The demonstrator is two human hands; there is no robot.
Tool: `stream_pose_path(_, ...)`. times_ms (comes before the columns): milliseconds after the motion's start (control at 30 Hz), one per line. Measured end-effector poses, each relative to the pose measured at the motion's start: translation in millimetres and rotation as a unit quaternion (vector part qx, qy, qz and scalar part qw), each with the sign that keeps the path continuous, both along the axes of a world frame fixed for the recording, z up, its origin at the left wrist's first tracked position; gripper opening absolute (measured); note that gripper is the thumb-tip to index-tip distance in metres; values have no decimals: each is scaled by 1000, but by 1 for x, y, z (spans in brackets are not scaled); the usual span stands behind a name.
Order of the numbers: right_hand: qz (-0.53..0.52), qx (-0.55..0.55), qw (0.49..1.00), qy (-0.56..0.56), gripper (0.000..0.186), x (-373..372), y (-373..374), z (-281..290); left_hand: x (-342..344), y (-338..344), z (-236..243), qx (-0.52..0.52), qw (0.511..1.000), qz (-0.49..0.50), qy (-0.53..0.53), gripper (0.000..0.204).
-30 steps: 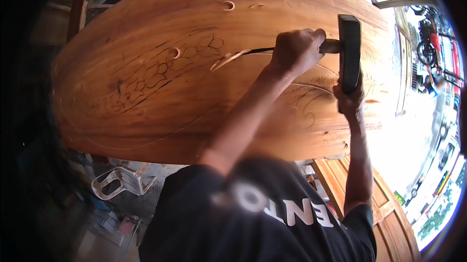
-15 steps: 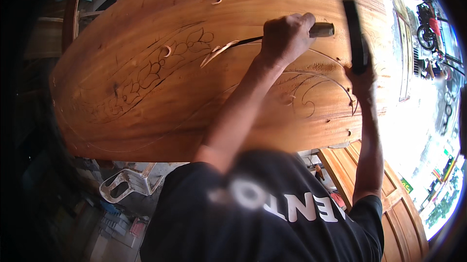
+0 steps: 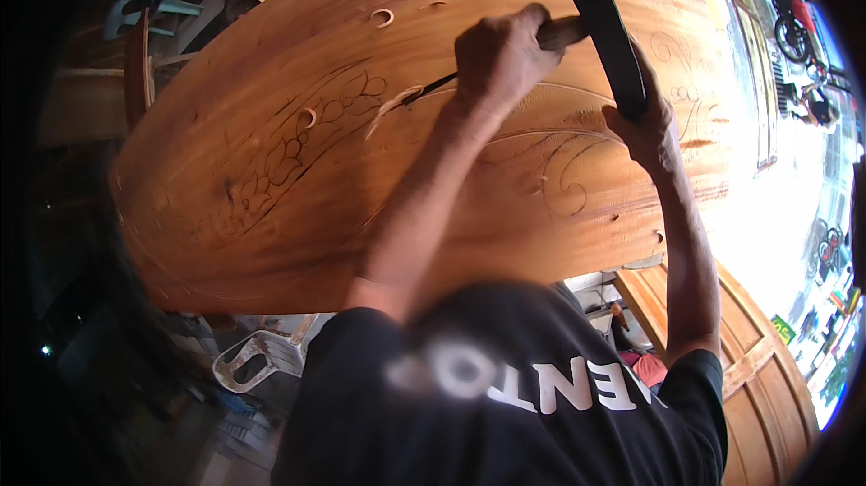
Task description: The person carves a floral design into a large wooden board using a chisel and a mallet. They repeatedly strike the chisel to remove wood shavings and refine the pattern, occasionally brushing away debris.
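My left hand (image 3: 505, 57) is wrapped round a chisel (image 3: 439, 84). Its handle end sticks out at the right of the fist, and its dark blade slants down-left to the wood. At the tip a pale shaving (image 3: 390, 113) curls up. My right hand (image 3: 648, 128) grips the lower end of a dark, bar-shaped mallet (image 3: 606, 39), whose edge meets or overlaps the chisel's handle end; contact is hard to tell. Below both hands lies a broad brown wooden slab (image 3: 298, 256), with a drawn leaf-and-flower pattern (image 3: 289, 148) on its left and curved grooves near its middle.
Loose curled shavings (image 3: 382, 18) lie on the slab. A white plastic chair (image 3: 257, 361) stands under the near left edge, and a teal one (image 3: 153, 12) is at the far left. A panelled wooden door (image 3: 758, 378) lies at the near right. Motorcycles (image 3: 794, 26) stand outside at the far right.
My right hand has brought the mallet leftward to the chisel's handle end. My left hand stays closed on the chisel. The whole view has shifted slightly.
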State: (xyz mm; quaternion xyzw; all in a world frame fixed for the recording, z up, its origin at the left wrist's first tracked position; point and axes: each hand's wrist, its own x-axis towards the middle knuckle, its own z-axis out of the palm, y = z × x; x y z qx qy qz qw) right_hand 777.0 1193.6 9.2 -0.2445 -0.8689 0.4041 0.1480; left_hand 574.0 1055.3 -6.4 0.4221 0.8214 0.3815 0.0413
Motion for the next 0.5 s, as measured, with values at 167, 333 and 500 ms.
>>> stream_pose_path(167,-20,17,1000,0,87,-7,-2,5,-63,14,28,-123,825,-325,-445,46)
stream_pose_path(333,-190,-74,976,76,72,24,2,-17,-69,15,18,-130,708,-378,-582,35)
stream_pose_path(500,-277,-28,958,71,42,130,54,41,-67,19,8,-101,676,-382,-621,22)
